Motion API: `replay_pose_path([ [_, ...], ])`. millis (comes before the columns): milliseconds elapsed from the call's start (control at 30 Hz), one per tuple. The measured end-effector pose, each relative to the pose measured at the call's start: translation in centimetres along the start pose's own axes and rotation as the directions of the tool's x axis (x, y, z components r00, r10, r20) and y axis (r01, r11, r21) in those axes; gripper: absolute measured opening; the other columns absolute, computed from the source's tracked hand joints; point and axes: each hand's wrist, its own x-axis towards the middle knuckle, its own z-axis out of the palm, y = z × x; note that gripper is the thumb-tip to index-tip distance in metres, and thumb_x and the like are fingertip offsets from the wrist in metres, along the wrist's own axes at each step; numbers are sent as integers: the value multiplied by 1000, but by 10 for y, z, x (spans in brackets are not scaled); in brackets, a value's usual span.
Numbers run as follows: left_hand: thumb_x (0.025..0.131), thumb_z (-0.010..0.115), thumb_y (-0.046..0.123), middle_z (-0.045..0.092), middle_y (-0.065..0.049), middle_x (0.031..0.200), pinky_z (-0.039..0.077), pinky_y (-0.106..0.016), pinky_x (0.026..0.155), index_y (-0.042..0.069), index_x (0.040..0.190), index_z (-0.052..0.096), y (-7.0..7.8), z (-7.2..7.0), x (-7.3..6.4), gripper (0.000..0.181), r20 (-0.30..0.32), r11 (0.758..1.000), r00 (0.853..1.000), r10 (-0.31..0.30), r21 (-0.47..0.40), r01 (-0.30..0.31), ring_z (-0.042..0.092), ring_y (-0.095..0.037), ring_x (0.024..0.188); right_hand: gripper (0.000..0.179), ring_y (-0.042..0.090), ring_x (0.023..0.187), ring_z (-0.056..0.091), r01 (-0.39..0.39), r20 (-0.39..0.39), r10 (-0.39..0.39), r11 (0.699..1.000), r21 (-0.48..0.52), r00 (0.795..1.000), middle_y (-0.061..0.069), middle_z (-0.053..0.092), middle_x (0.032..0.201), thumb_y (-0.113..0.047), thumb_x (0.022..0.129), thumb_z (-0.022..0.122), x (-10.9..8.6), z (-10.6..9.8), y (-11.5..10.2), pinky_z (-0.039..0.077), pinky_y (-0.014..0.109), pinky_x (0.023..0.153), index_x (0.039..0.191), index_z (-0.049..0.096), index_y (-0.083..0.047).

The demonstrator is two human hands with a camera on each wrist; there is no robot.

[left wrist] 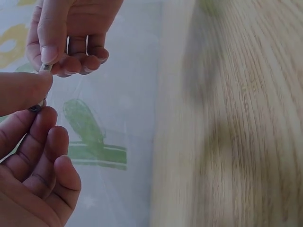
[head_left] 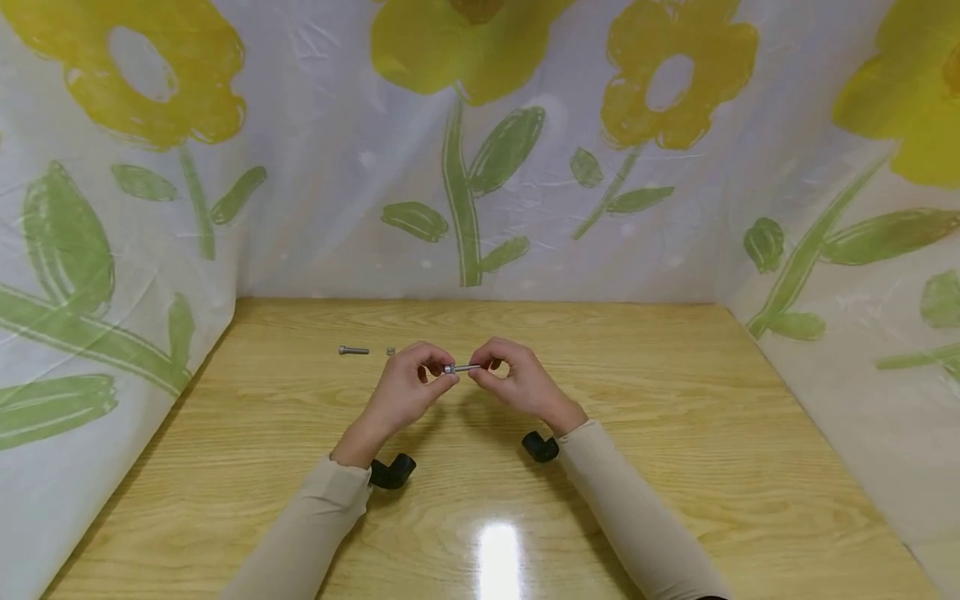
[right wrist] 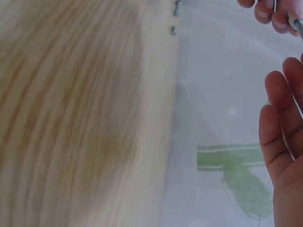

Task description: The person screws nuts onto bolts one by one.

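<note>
Over the middle of the table, a small metal bolt point(head_left: 467, 367) lies level between both hands. My left hand point(head_left: 401, 390) pinches its thicker end between thumb and fingertips; the dark bolt head point(left wrist: 36, 108) peeks out below the thumb in the left wrist view. With thumb and forefinger my right hand point(head_left: 525, 387) pinches the thin end of the shank, where some thread shows in the left wrist view. A nut-like collar point(right wrist: 294, 23) sits by the left fingertips in the right wrist view, partly hidden by them.
Behind and left of the hands, a second bolt point(head_left: 354, 350) and a small nut point(head_left: 391, 351) lie on the wooden table point(head_left: 675, 467). Black wrist-worn pieces point(head_left: 393, 472) sit below each wrist. Flower-printed sheeting point(head_left: 322, 167) walls the back and both sides.
</note>
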Motion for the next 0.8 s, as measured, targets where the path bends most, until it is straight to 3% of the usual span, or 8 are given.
replay_pose_path([
  [133, 90, 69, 17, 60, 4, 92, 44, -34, 68, 15, 97, 67, -4, 1, 6, 8, 20, 998, 999, 27, 57, -28, 54, -17, 82, 7, 12, 80, 54, 9, 16, -9, 1000, -6, 1000, -7, 60, 89, -14, 94, 63, 3, -2, 9, 46, 53, 72, 96, 66, -8],
  [300, 89, 69, 15, 59, 3, 90, 44, -35, 67, 15, 93, 67, -10, 0, 18, 4, 30, 994, 999, 34, 101, -37, 54, -19, 81, 6, 11, 80, 54, -10, 41, 12, 999, -39, 999, -7, 61, 90, -16, 94, 63, 11, -5, 16, 47, 47, 74, 96, 66, -11],
  [500, 90, 68, 15, 60, 1, 94, 46, -35, 73, 11, 95, 67, -20, 0, 35, 6, 81, 988, 997, -13, 156, 0, 55, -18, 85, 5, 10, 80, 55, -116, 71, 123, 990, -85, 990, -7, 61, 89, -19, 95, 62, 24, -8, 26, 47, 34, 76, 95, 66, -16],
  [800, 92, 66, 16, 58, -3, 95, 47, -35, 73, 11, 97, 65, -38, -1, 58, 7, 151, 952, 986, -66, 304, 18, 54, -19, 84, 4, 12, 77, 57, -183, 119, 203, 970, -157, 972, -5, 62, 85, -20, 94, 63, 46, -4, 50, 48, 29, 68, 92, 65, -16],
])
